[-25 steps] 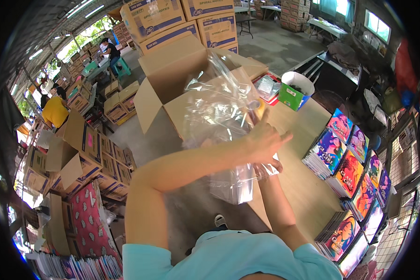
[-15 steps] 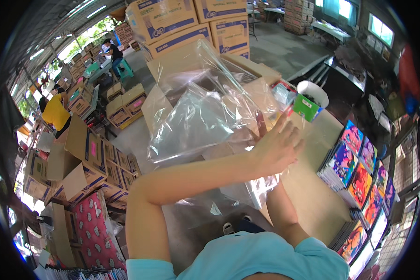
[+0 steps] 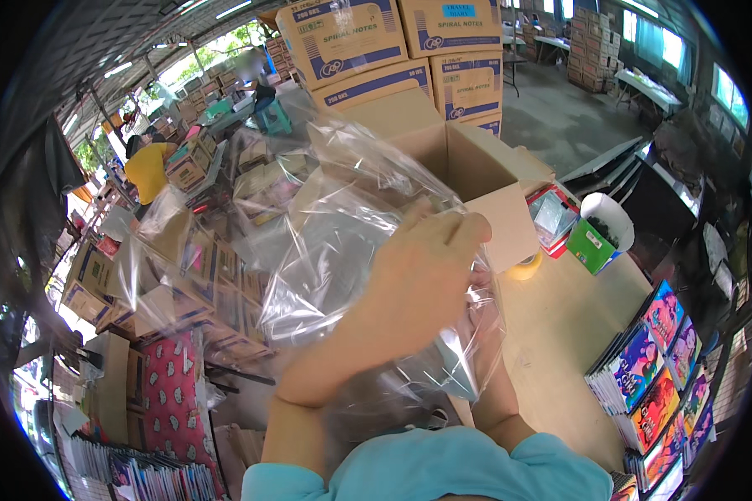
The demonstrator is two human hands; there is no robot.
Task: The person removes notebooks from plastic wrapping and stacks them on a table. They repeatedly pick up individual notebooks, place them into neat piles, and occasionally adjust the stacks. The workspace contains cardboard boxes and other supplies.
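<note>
A large, crinkled piece of clear plastic film [image 3: 301,284] spreads across the middle, in front of my body; whether it is a bag or a single sheet I cannot tell. My left hand [image 3: 430,263] reaches over it from the left, its fingers bent and closed on the film's right part. Just below, my right hand [image 3: 483,313] grips the same film, partly covered by its folds. Behind the film, an open cardboard box [image 3: 497,221] stands with its flaps up.
A roll of yellow tape [image 3: 524,267] lies on the tan tabletop [image 3: 551,334]. Beyond it are a red-edged tray [image 3: 551,219] and a green-and-white container [image 3: 595,242]. Colourful notebooks [image 3: 643,376] stand stacked at right. Cartons [image 3: 351,42] rise behind; more fill the left, where people sit.
My left hand has drawn back leftward and closed on the film from spread fingers. The film has swung out to the left, uncovering more of the open box. The view has shifted left.
</note>
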